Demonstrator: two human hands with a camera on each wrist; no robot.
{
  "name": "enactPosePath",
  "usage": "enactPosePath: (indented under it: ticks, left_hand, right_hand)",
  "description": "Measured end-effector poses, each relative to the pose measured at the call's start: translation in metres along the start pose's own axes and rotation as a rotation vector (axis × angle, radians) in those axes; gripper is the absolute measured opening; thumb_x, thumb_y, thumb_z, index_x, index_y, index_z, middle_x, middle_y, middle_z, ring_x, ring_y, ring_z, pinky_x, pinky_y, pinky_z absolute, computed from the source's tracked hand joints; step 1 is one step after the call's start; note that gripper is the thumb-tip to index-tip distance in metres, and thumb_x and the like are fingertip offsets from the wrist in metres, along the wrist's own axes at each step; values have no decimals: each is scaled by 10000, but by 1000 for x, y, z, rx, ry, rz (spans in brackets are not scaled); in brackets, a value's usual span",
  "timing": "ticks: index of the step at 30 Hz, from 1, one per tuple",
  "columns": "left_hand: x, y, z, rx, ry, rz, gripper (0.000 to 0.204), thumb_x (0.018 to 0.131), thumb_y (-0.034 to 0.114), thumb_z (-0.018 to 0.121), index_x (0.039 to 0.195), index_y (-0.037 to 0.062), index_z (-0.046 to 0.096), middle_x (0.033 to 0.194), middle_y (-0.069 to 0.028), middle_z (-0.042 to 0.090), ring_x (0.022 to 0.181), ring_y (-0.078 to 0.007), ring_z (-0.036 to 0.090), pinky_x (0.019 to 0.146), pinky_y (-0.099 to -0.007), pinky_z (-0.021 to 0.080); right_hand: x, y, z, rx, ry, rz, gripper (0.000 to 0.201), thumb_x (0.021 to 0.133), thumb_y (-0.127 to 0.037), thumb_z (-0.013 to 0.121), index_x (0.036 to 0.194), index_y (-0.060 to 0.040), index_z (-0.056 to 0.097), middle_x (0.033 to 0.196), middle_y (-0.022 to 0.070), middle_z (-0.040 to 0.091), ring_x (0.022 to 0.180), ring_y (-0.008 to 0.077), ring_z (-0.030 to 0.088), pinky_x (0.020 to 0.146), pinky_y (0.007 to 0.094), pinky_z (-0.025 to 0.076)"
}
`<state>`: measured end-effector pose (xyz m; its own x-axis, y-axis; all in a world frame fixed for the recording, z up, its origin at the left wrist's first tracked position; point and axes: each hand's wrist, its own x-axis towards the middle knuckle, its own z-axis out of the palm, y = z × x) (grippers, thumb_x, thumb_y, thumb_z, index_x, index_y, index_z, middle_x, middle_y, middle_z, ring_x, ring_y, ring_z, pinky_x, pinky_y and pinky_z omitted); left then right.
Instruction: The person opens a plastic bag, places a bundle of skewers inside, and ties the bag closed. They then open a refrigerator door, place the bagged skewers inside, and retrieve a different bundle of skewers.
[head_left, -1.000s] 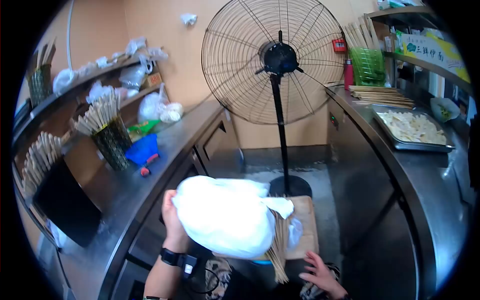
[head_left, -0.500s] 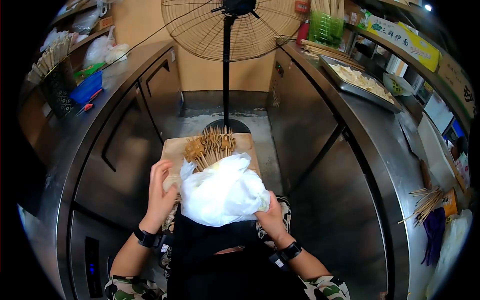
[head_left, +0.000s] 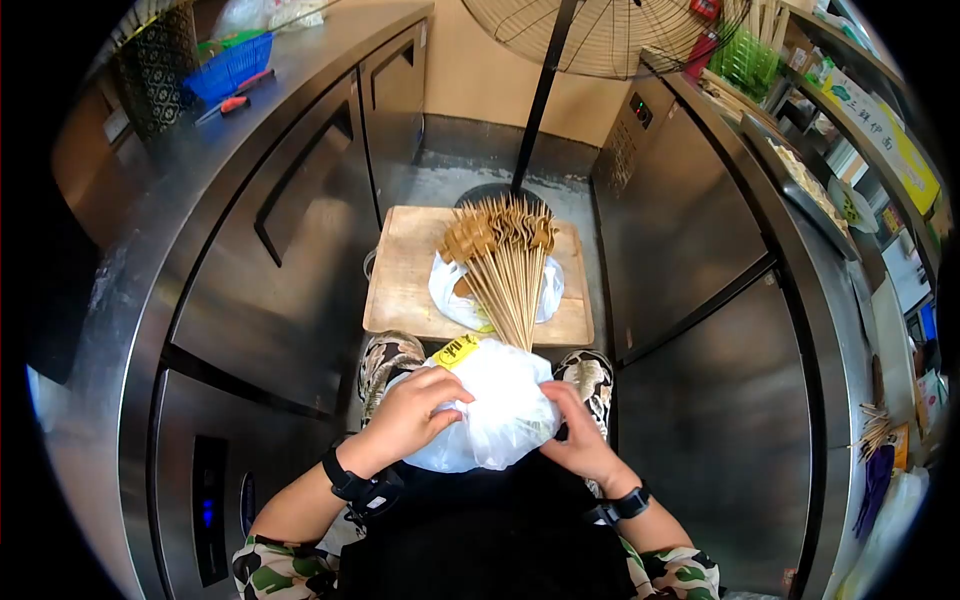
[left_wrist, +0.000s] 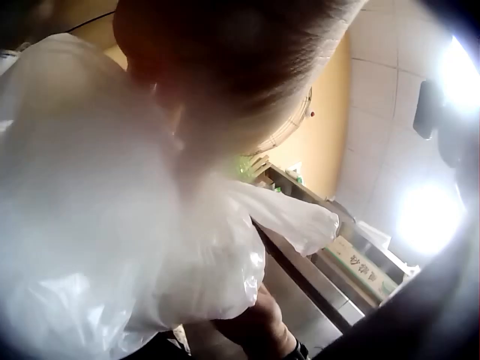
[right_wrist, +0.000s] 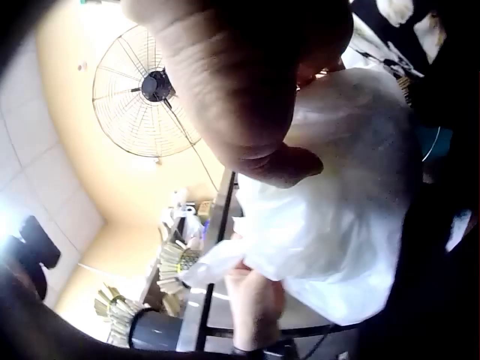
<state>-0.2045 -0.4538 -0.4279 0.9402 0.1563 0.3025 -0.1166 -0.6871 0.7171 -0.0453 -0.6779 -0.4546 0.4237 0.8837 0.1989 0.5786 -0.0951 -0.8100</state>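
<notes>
A full white plastic bag (head_left: 495,405) with a yellow label sits over the lap in the head view. My left hand (head_left: 410,415) pinches the plastic at its left side, thumb and forefinger close together. At the right edge, my right hand (head_left: 580,435) grips the bag, and the right wrist view shows its thumb (right_wrist: 289,166) against the plastic. Just beyond the bag, many bamboo skewers (head_left: 505,290) with brown folded food at their far ends fan out on a wooden board (head_left: 400,275). Another thin white bag (head_left: 550,290) lies under them.
Steel counters with cabinets (head_left: 270,250) stand on both sides. A black standing fan (head_left: 545,100) is behind the board. The left counter bears a blue basket (head_left: 230,68) and red-handled scissors (head_left: 235,104). A metal tray (head_left: 800,185) of pale food sits on the right one.
The white bag was lifted in the left hand, then lowered over the skewers, and has since come back toward the lap. Both hands now hold it, and the skewers on the board are uncovered.
</notes>
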Motion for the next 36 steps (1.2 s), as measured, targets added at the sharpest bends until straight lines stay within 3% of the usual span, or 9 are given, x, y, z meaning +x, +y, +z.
enactPosePath:
  ticks: [5, 12, 16, 19, 21, 25, 27, 31, 36]
  left_hand:
    - [-1, -2, -3, -135, 83, -4, 227, 686, 6, 728, 892, 73, 661, 897, -60, 620, 863, -268, 594, 764, -343, 489]
    - [4, -1, 6, -135, 20, 50, 205, 683, 30, 718, 871, 81, 656, 861, -42, 614, 831, -248, 595, 723, -335, 498]
    - [3, -5, 13, -50, -4, 10, 230, 652, -8, 722, 856, 75, 656, 845, -53, 613, 824, -246, 599, 710, -329, 495]
    - [6, -5, 10, -120, -19, 4, 224, 653, 9, 715, 856, 76, 647, 858, -46, 607, 835, -253, 591, 711, -337, 495]
    - [9, 0, 8, -122, -16, 70, 229, 646, -3, 714, 851, 72, 644, 854, -47, 604, 834, -254, 589, 707, -339, 493]
    - [13, 2, -1, -106, 55, 137, 203, 623, -16, 718, 791, 57, 630, 839, -56, 588, 822, -259, 572, 705, -347, 478]
    - [11, 5, -18, -97, 139, 108, 167, 648, -40, 677, 760, 59, 603, 840, -62, 578, 815, -251, 565, 733, -323, 458]
    - [-10, -11, -36, -376, 305, -136, 163, 682, -66, 615, 733, 57, 520, 909, -55, 574, 855, -184, 569, 752, -282, 437]
    - [-10, 0, -36, -531, 109, -148, 186, 721, -90, 611, 784, 46, 499, 979, -59, 573, 897, -154, 569, 792, -248, 433]
  right_hand:
    - [33, -65, -12, -180, -7, -179, 418, 698, -85, 723, 1093, -46, 592, 1121, 123, 566, 1055, 308, 525, 916, 374, 425]
    - [44, -51, 0, -205, -157, -243, 115, 772, -21, 682, 879, -7, 645, 867, 97, 611, 788, 237, 588, 701, 321, 477]
    - [37, -52, -28, 456, -128, 49, 52, 819, 11, 617, 862, 40, 624, 855, 98, 593, 789, 151, 567, 687, 282, 451]
    - [37, -40, -23, 614, -254, 92, 239, 842, 2, 599, 1080, -15, 598, 1090, 103, 607, 991, 194, 569, 829, 278, 446]
    - [44, -42, -13, 89, -306, -107, 442, 738, -23, 659, 1170, -70, 581, 1145, 114, 588, 1067, 269, 534, 896, 323, 439]
    - [40, -37, -11, -201, -345, -67, 302, 726, -34, 715, 1013, -74, 634, 940, 69, 623, 899, 248, 559, 781, 351, 468]
    - [31, -21, -22, -25, -191, -55, 223, 765, -4, 682, 974, -64, 633, 891, 56, 622, 855, 195, 578, 756, 310, 471]
    - [13, -16, -57, 671, 95, 389, 127, 866, -10, 626, 986, -41, 600, 906, -35, 591, 837, 27, 525, 726, 194, 432]
    - [10, -38, -68, 555, 235, 308, 163, 871, 5, 600, 1029, -28, 581, 943, -17, 585, 832, 35, 518, 747, 182, 418]
